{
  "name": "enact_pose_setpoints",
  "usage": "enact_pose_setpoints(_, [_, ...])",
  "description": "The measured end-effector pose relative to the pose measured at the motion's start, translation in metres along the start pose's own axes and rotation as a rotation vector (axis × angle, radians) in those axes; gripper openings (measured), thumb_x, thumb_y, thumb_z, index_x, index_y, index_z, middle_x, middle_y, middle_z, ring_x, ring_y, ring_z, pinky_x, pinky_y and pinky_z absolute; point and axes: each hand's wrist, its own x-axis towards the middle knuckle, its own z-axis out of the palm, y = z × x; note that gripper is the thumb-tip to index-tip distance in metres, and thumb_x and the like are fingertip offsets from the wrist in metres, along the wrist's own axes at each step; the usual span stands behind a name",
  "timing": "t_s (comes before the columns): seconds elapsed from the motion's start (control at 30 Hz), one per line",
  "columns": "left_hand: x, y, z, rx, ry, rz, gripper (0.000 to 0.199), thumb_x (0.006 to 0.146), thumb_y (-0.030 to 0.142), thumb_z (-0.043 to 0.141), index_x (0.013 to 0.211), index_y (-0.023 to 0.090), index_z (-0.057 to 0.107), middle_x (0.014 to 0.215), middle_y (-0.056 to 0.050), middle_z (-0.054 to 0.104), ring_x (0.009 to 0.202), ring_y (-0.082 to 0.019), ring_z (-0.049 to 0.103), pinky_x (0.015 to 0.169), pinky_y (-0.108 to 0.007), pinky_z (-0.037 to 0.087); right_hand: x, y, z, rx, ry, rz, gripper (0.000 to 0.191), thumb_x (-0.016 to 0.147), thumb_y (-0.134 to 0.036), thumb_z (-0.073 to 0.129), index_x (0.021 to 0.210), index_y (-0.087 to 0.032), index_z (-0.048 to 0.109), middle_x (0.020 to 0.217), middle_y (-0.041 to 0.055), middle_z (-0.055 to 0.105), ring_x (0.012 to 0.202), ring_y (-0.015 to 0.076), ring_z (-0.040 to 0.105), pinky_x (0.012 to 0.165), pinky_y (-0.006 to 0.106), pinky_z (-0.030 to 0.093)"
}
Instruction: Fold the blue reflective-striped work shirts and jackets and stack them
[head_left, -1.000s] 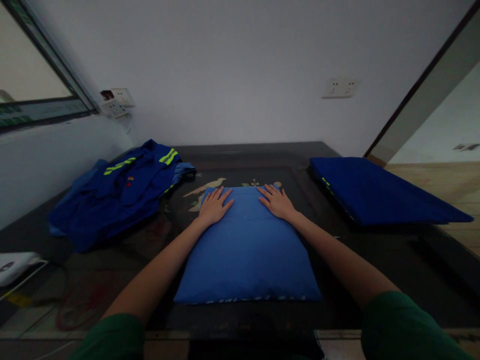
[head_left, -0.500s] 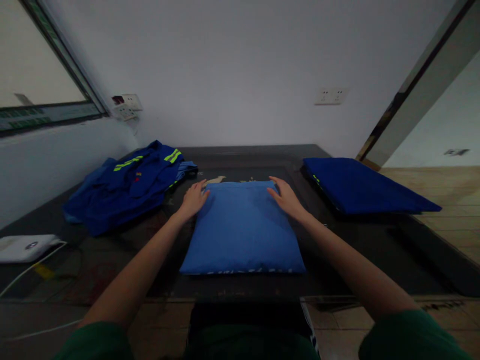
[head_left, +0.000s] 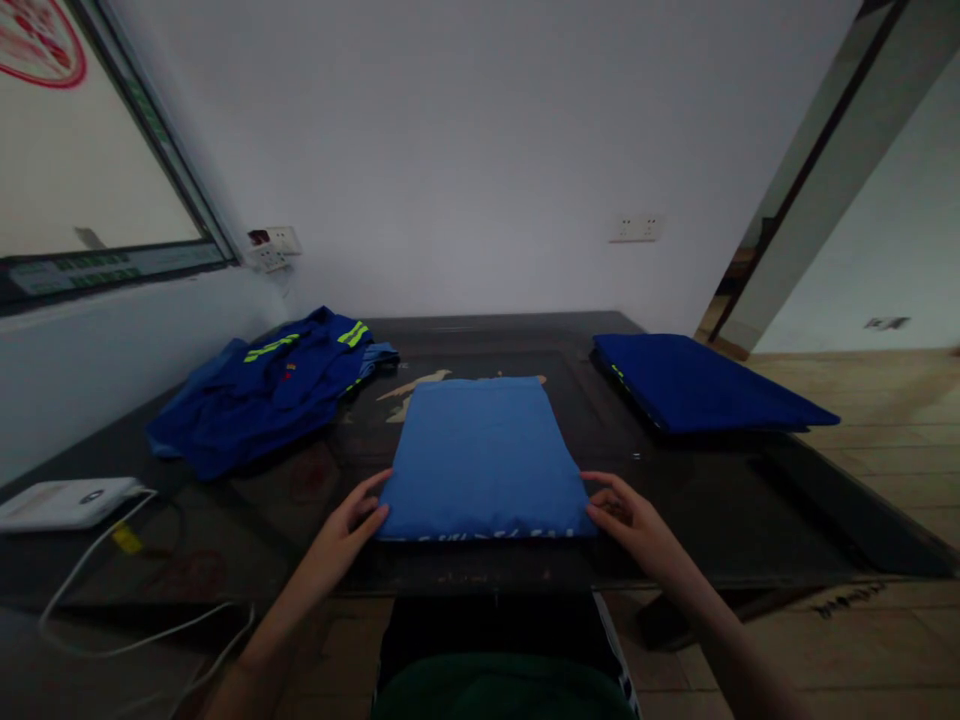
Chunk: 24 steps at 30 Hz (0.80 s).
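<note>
A folded light-blue garment (head_left: 480,450) lies flat as a neat rectangle in the middle of the dark table, with white marks along its near edge. My left hand (head_left: 356,520) grips its left side close to the near corner, thumb and fingers at the edge. On the opposite side my right hand (head_left: 626,515) has its thumb and forefinger at the near right corner, the other fingers curled. Fingertips beneath the cloth are hidden.
A crumpled dark-blue work jacket (head_left: 277,385) with yellow-green stripes lies at the left. Folded dark-blue clothing (head_left: 705,385) rests at the right. A white power bank (head_left: 67,503) with a white cable (head_left: 97,545) sits near the left edge of the table (head_left: 465,340).
Both hands have come from the far corners of the garment down its sides to the near corners. The garment stays flat on the table, and the head view has shifted slightly.
</note>
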Motion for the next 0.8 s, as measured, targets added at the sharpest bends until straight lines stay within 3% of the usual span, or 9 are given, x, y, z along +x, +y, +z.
enact_pose_setpoints(0.1, [-0.001, -0.001, 0.008, 0.040, 0.007, 0.020, 0.067, 0.077, 0.058, 0.055, 0.130, 0.018, 0.055, 0.114, -0.009, 0.066, 0.098, -0.026, 0.063, 0.087, -0.037, 0.049, -0.003, 0.000, 0.014, -0.098, 0.130, -0.037, 0.045, 0.076, -0.043, 0.058, 0.112, -0.017, 0.058, 0.072, -0.0009, 0.054, 0.060, 0.0137, 0.052, 0.057, 0.026, 0.042])
enact_pose_setpoints(0.2, [-0.002, -0.004, 0.017, 0.149, 0.108, 0.055, 0.059, 0.078, 0.057, 0.051, 0.120, 0.018, 0.062, 0.120, -0.010, 0.065, 0.104, -0.028, 0.062, 0.091, -0.039, 0.048, -0.007, -0.001, 0.025, -0.271, 0.214, -0.033, 0.042, 0.079, -0.043, 0.055, 0.111, -0.017, 0.061, 0.065, -0.0025, 0.049, 0.055, 0.0139, 0.048, 0.056, 0.026, 0.040])
enact_pose_setpoints(0.37, [-0.005, -0.009, 0.024, 0.356, 0.221, 0.047, 0.048, 0.085, 0.050, 0.044, 0.120, 0.021, 0.062, 0.095, -0.005, 0.072, 0.085, -0.023, 0.067, 0.076, -0.032, 0.051, -0.009, -0.003, 0.035, -0.535, 0.249, -0.023, 0.038, 0.089, -0.038, 0.044, 0.118, -0.020, 0.059, 0.077, 0.0030, 0.061, 0.069, 0.0194, 0.059, 0.065, 0.030, 0.043])
enact_pose_setpoints(0.47, [-0.008, -0.007, 0.024, 0.562, 0.226, 0.037, 0.043, 0.090, 0.044, 0.040, 0.120, 0.021, 0.062, 0.071, -0.002, 0.066, 0.066, -0.020, 0.063, 0.063, -0.027, 0.046, -0.008, -0.005, 0.038, -0.677, 0.236, 0.011, 0.034, 0.092, -0.033, 0.043, 0.121, -0.022, 0.056, 0.087, 0.0051, 0.065, 0.080, 0.0213, 0.063, 0.069, 0.030, 0.044])
enact_pose_setpoints(0.53, [-0.009, -0.004, 0.025, 0.691, 0.227, 0.040, 0.039, 0.092, 0.038, 0.040, 0.120, 0.022, 0.061, 0.065, 0.000, 0.062, 0.063, -0.019, 0.062, 0.061, -0.026, 0.043, -0.009, -0.008, 0.041, -0.768, 0.216, 0.048, 0.033, 0.093, -0.031, 0.044, 0.123, -0.022, 0.055, 0.089, 0.0058, 0.065, 0.083, 0.0217, 0.064, 0.069, 0.029, 0.045])
enact_pose_setpoints(0.7, [-0.010, 0.001, 0.026, 0.881, 0.203, 0.076, 0.035, 0.095, 0.031, 0.038, 0.121, 0.020, 0.059, 0.072, -0.002, 0.065, 0.071, -0.019, 0.064, 0.072, -0.030, 0.044, -0.012, -0.012, 0.043, -0.929, 0.176, 0.104, 0.032, 0.095, -0.030, 0.043, 0.124, -0.023, 0.055, 0.092, 0.0070, 0.064, 0.085, 0.0225, 0.064, 0.066, 0.030, 0.047])
enact_pose_setpoints(0.8, [-0.008, 0.008, 0.027, 0.984, 0.255, 0.118, 0.035, 0.094, 0.030, 0.041, 0.122, 0.019, 0.059, 0.089, -0.008, 0.067, 0.085, -0.025, 0.064, 0.079, -0.038, 0.046, -0.013, -0.018, 0.040, -0.956, 0.257, 0.016, 0.032, 0.093, -0.028, 0.045, 0.123, -0.022, 0.056, 0.101, 0.0094, 0.063, 0.094, 0.0248, 0.061, 0.067, 0.032, 0.050])
